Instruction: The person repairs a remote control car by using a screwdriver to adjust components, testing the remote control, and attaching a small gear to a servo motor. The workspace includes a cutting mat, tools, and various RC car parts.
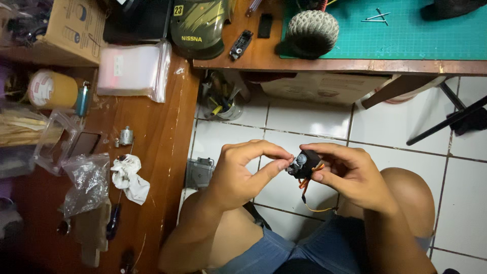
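Over my lap, my right hand (355,175) grips a small black servo motor (306,163) with a grey gear top. Orange, red and brown wires (310,199) hang from it in a loop. My left hand (242,172) pinches at the servo's grey end with thumb and forefinger tips. What those fingertips hold, if anything, is too small to tell. Both hands are above the white tiled floor (299,122), between my knees.
A wooden desk (162,147) lies to the left with a small motor (125,136), a white rag (129,176), a screwdriver (112,223), plastic bags and a tape roll (50,90). Ahead, a green cutting mat (406,35) carries a knobby tyre (313,31); a toy car body (199,26) sits beside it.
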